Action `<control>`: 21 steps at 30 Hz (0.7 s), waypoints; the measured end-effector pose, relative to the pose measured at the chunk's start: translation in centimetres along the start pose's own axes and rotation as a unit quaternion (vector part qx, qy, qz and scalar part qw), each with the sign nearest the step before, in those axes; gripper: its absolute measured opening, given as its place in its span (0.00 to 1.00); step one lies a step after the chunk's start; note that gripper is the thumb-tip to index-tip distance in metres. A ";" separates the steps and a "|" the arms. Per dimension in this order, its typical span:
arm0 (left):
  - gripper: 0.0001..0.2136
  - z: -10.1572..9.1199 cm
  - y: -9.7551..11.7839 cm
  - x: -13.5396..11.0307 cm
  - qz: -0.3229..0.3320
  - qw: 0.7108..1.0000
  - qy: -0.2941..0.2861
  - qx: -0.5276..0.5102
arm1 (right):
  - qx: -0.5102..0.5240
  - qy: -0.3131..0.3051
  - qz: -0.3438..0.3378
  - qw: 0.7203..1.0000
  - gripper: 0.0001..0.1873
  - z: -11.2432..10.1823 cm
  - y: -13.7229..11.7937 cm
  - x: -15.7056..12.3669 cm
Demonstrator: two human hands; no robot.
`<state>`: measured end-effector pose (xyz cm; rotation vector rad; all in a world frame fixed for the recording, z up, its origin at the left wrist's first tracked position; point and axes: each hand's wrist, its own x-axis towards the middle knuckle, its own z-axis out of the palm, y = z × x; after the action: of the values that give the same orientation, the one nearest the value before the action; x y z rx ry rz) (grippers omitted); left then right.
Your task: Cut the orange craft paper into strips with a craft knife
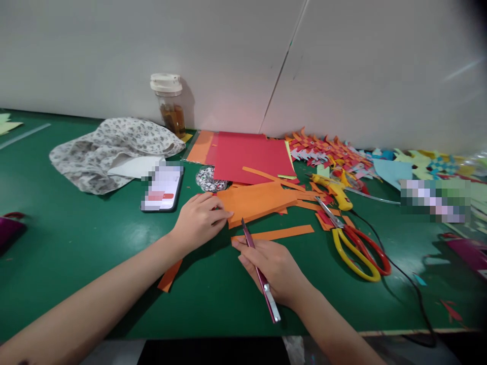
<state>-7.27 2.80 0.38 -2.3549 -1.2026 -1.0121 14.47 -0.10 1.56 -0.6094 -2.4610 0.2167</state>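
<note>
My right hand (272,268) is closed around a utility knife (262,281) with a dark purple body; its blade end points away from me. Its thumb and index finger also meet at the left end of a narrow orange paper strip (289,233). My left hand (201,218) pinches the left edge of a folded-looking orange paper sheet (258,200), fingers bent. Between the two hands, the knife tip lies close to the sheet's near edge. Another orange strip (170,276) lies partly under my left forearm.
Right of the hands are scissors (352,248) with yellow and red handles and a yellow glue gun (337,192) with a black cord. Behind lie red paper (251,157) and woven paper pieces (331,149). A phone (163,188), patterned cloth (114,147) and lidded bottle (169,106) stand left.
</note>
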 end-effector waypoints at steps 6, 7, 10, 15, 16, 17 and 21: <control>0.09 0.1 0.1 -0.1 -0.009 1.000 -0.002 -0.016 | -0.011 0.013 -0.022 1.000 0.12 0.0 0.1 0.0; 0.09 0.1 0.1 -0.1 -0.010 1.000 0.000 -0.017 | -0.014 0.019 -0.018 1.000 0.12 0.0 0.1 0.0; 0.08 0.1 0.2 -0.1 -0.014 1.000 0.001 -0.020 | -0.024 0.045 0.008 0.999 0.11 -0.2 0.1 0.1; 0.08 0.1 0.2 -0.1 -0.025 0.999 0.015 -0.038 | -0.040 0.070 0.019 0.997 0.09 -0.4 0.0 0.2; 0.08 0.1 0.3 -0.1 -0.034 0.998 0.021 -0.050 | -0.047 0.065 0.023 0.996 0.08 -0.3 0.0 0.2; 0.08 0.1 0.3 -0.1 -0.047 0.996 0.026 -0.067 | -0.054 0.058 0.034 0.996 0.06 -0.2 0.1 0.1; 0.08 -0.1 0.4 0.0 -0.160 0.978 0.009 -0.133 | -0.093 0.047 0.122 0.987 0.05 0.4 0.4 -0.2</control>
<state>-7.04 2.51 0.44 -2.3859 -1.5605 -1.3702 14.54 0.22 1.06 -0.9817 -2.3288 0.0518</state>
